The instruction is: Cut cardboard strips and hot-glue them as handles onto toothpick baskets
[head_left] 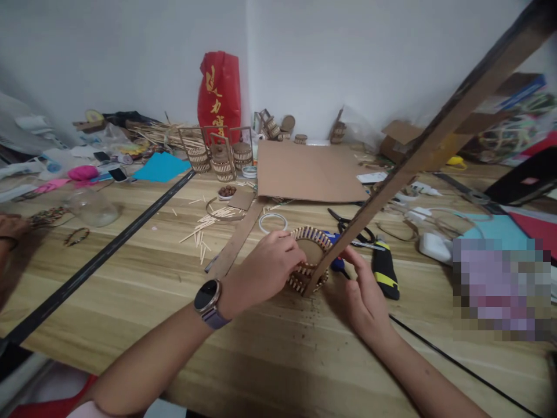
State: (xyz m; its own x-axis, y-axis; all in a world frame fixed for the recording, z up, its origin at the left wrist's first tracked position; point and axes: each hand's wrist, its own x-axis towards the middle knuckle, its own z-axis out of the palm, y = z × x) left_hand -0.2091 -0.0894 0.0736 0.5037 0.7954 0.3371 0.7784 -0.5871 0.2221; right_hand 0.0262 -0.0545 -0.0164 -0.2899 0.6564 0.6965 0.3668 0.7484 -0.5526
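A small round basket [310, 247] of short wooden sticks and cardboard stands on the wooden table. A long cardboard strip [369, 194] rises from its near side toward the upper right. My left hand [272, 264], below a wristwatch, has its fingers closed on the basket's left rim. On the right, my right hand [365, 287] has its fingers apart beside the strip and basket; its fingertips are partly behind the strip. A blue tool [337, 262] lies partly hidden behind the strip.
Loose matchsticks [204, 226], a cardboard sheet [308, 171], black scissors [363, 234] and a black-yellow tool [385, 270] lie around. Small baskets [223, 165] and a red bag [220, 96] stand behind. Another person's hand [11, 229] rests at far left.
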